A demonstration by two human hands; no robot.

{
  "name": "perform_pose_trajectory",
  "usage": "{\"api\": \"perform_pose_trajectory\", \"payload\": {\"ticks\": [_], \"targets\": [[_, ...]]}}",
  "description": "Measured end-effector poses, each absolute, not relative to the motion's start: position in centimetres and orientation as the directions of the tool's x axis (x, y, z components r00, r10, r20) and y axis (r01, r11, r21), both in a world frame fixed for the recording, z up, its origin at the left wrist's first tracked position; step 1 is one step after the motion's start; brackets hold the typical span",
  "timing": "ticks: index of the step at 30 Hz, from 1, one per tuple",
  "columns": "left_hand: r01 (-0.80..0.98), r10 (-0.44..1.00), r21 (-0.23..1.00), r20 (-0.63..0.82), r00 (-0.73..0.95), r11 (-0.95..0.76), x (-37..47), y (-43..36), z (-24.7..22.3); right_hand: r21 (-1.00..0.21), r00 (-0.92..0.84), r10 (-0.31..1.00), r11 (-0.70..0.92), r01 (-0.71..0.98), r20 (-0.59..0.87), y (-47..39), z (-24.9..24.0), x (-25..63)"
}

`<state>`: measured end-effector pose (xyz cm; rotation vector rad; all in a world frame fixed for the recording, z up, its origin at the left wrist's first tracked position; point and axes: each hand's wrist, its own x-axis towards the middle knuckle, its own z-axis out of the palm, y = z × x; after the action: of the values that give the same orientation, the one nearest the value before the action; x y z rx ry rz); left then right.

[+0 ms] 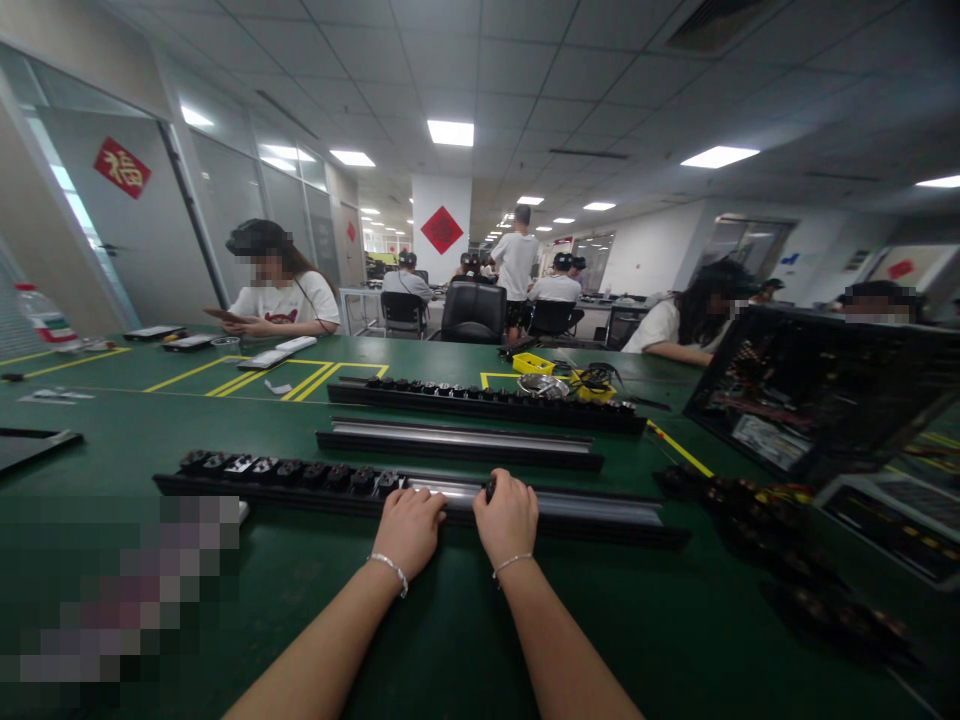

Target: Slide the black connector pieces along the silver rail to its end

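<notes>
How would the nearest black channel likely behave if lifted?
The nearest black channel runs straight, so it is probably stiff. Black modules crowd its left half, so that end likely weighs more and may dip. Lying low, it seems unlikely to roll.

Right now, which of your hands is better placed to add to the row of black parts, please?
Probably the right hand: it seems to hold a small dark piece at the bare stretch of the nearest rail, while the left hand, with no piece visible in it, rests beside the row.
</notes>
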<state>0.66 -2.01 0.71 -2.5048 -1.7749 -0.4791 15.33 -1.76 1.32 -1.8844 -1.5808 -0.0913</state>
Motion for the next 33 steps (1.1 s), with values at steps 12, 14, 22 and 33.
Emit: {"api": "perform_pose_trajectory", "payload": {"ticks": [12,14,22,33], "targets": [[0.927,0.911,0.134,0.278,0.304,-0.351,0.7,-2.0,0.6,-0.423,0.281,0.838,-0.067,0.904,0.468,-1.9,1.3,15.6],[0.929,0.917,0.141,0.267,0.297,-0.342,0.7,-2.1,0.7,-0.426,0.281,0.841,-0.067,0.902,0.462,-1.9,1.3,15.7],[0.926,0.913,0.145,0.277,0.300,-0.349,0.7,-2.0,0.7,-0.468,0.286,0.858,-0.061,0.882,0.426,-1.9,1.4,16.1],[0.916,0.896,0.142,0.308,0.320,-0.376,0.5,-1.8,0.4,-0.458,0.311,0.855,-0.099,0.883,0.414,-2.1,1.4,17.6]]}}
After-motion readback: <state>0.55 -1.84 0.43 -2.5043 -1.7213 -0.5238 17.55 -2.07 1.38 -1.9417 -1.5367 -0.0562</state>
